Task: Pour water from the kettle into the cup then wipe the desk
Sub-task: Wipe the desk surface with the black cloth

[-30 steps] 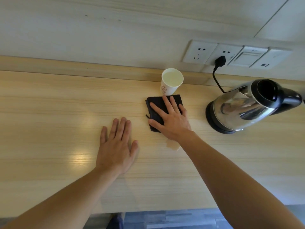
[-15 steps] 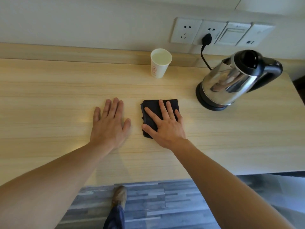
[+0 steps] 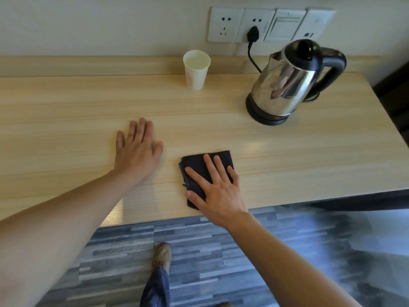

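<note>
A white paper cup (image 3: 196, 70) with water in it stands at the back of the light wooden desk (image 3: 66, 111). To its right a steel kettle (image 3: 287, 85) with a black lid and handle sits upright on its black base. A folded dark cloth (image 3: 199, 167) lies near the desk's front edge. My right hand (image 3: 218, 191) presses flat on the cloth with fingers spread, covering its near right part. My left hand (image 3: 138, 149) rests flat on the bare desk, left of the cloth and apart from it.
A row of wall sockets and a switch (image 3: 270, 25) sits above the desk, with the kettle's black plug (image 3: 253, 34) and cord in one. The desk ends at the right past the kettle. Below the front edge I see grey plank floor and my shoe (image 3: 162, 255).
My right hand has dragged the cloth from just below the cup toward the desk's front edge. The view has pulled back and tilted down. My left hand stays flat on the desk.
</note>
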